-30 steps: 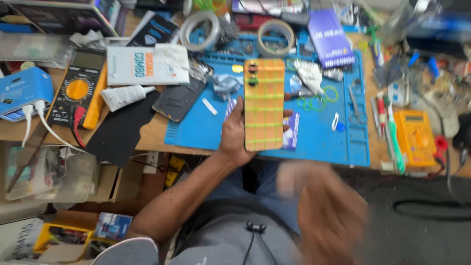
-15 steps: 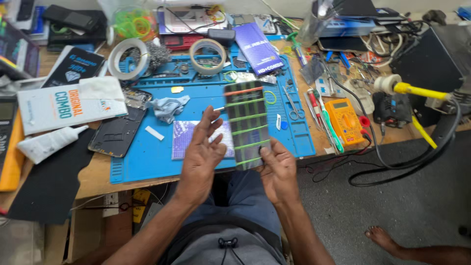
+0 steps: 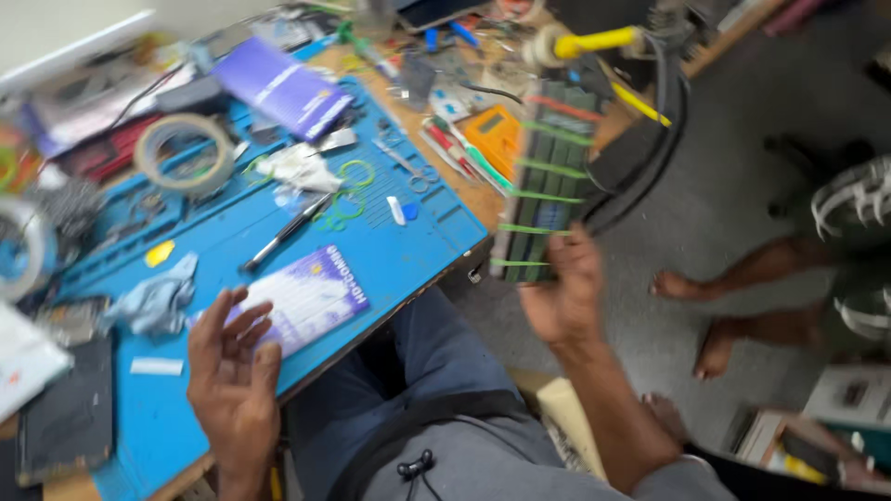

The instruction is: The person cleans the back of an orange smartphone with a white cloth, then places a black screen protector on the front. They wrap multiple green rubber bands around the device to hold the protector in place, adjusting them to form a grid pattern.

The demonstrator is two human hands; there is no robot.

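Right hand (image 3: 561,301) grips the lower end of a dark slab (image 3: 548,181) crossed by green bands, fingers closed on it. Slab is upright, blurred, held in air off the right edge of the surface (image 3: 478,199), above the floor. Left hand (image 3: 232,371) is open, fingers spread and curled, holding nothing, over the near edge of the blue mat (image 3: 390,264). A purple-and-white card (image 3: 302,297) lies on the mat just beside its fingertips. Crumpled cloth (image 3: 158,297) left of the card. Tape roll (image 3: 186,153) near the mat's far edge. Orange meter (image 3: 492,134) by the right edge.
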